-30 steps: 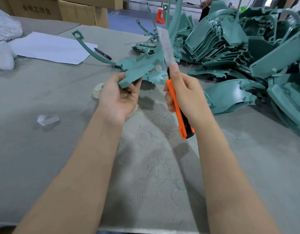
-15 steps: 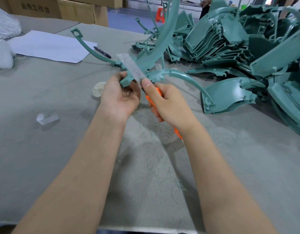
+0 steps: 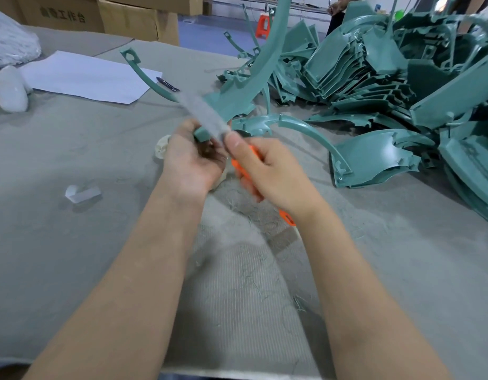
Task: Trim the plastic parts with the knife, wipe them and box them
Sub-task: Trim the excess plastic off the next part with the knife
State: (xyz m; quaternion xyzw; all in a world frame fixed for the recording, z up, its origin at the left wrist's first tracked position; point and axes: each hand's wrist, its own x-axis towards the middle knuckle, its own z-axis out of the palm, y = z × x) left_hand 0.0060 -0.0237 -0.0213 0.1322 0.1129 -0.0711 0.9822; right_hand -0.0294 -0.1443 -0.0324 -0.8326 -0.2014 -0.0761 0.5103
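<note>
Here your left hand holds the lower end of a long curved green part, with the fingers curled round it, a little above the grey surface. The grip of your right hand is closed round the orange knife, and its blurred blade lies across the part, beside your left fingers. The pile of other parts lies to the right.

Two bare forearms, bare left hand with dark-smudged palm, bare right hand
</note>
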